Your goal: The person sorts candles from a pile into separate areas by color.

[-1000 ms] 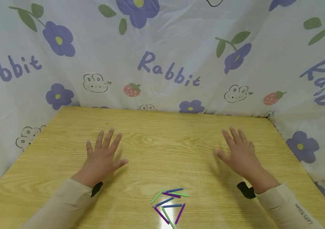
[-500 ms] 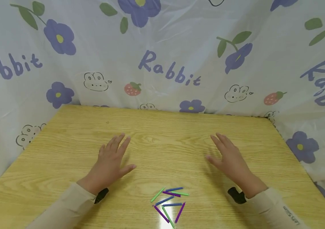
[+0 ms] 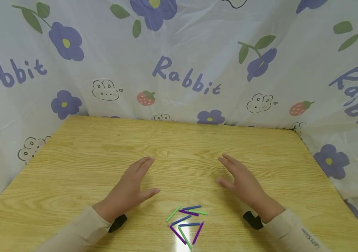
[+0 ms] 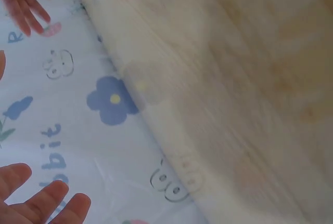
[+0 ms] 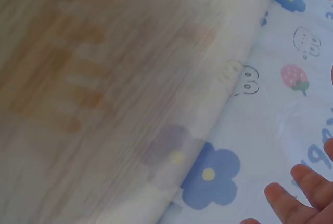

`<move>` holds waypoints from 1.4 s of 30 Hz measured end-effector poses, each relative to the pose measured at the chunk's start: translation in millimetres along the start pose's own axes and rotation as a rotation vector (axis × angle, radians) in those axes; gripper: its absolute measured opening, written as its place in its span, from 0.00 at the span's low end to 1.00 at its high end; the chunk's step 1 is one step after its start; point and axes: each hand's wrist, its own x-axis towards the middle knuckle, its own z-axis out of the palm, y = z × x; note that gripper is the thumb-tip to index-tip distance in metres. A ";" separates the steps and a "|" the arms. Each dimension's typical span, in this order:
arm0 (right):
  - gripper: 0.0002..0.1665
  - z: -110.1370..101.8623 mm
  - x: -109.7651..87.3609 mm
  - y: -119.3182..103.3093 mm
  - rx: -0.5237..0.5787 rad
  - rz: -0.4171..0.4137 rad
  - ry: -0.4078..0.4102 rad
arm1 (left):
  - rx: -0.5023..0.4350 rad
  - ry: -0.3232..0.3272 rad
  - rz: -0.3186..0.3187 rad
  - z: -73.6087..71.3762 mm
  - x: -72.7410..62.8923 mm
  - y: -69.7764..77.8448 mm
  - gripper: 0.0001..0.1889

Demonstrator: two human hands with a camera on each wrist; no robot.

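Observation:
Several slender purple (image 3: 198,233), green (image 3: 174,214) and blue sticks (image 3: 181,220), each with a small tip, lie loosely together near the front middle of the table; some cross or touch. My left hand (image 3: 128,189) hovers left of and beyond them, fingers extended and thumb apart, holding nothing. Mirroring it on the right, my right hand (image 3: 248,185) is also held above the wood with nothing in it. In the left wrist view, left fingertips (image 4: 47,202) show at the lower left; in the right wrist view, right fingertips (image 5: 296,195) appear at the lower right.
The wooden table (image 3: 179,140) reaches back to a white curtain (image 3: 191,42) printed with flowers, rabbits and strawberries, which also hangs along both sides. A black device (image 3: 118,223) is strapped under the left wrist, another black device (image 3: 252,220) under the right.
Both hands have moved inward toward each other and slightly nearer the body, turning so the palms face more to each other. The sticks have stayed put.

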 end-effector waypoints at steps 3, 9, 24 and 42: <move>0.41 3.0 0.5 -3.2 0.007 -0.008 -0.008 | -0.052 -0.026 -0.005 3.2 -0.9 4.6 0.44; 0.39 7.2 0.3 -9.3 0.036 -0.019 -0.022 | -0.111 -0.071 -0.015 10.1 -3.2 13.8 0.42; 0.30 20.5 2.3 -24.7 0.053 -0.125 -0.056 | -0.293 -0.209 -0.057 23.6 -6.2 40.6 0.36; 0.17 33.6 4.7 -40.2 0.184 -0.146 -0.177 | -0.472 -0.373 -0.124 27.9 -9.4 55.1 0.24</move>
